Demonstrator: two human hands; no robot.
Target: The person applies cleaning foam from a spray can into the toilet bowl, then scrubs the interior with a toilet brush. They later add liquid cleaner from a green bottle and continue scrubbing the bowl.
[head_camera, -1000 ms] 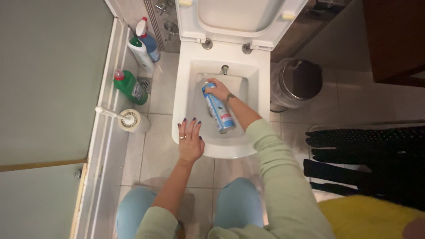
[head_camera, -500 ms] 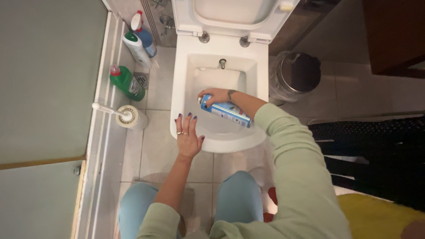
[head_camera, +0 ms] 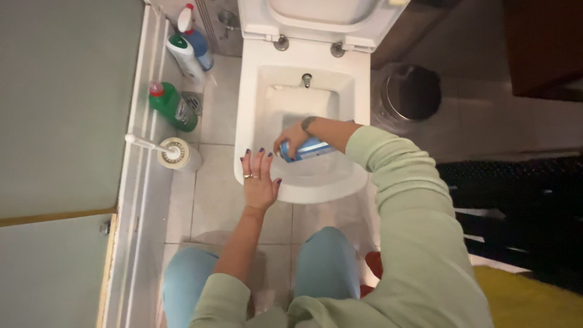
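A blue spray can (head_camera: 308,149) is gripped in the right hand (head_camera: 293,140), lying nearly level over the left side of the white toilet bowl (head_camera: 249,91). The fingers (head_camera: 283,148) are wrapped around the can's nozzle end, and the rest of the can is seen running back under the wrist. The left hand (head_camera: 259,177) is laid flat on the bowl's left rim, fingers spread, holding nothing, just beside the can. A toilet brush (head_camera: 173,152) and a green bottle (head_camera: 172,107) are stood on the floor tiles (head_camera: 212,188) to the left.
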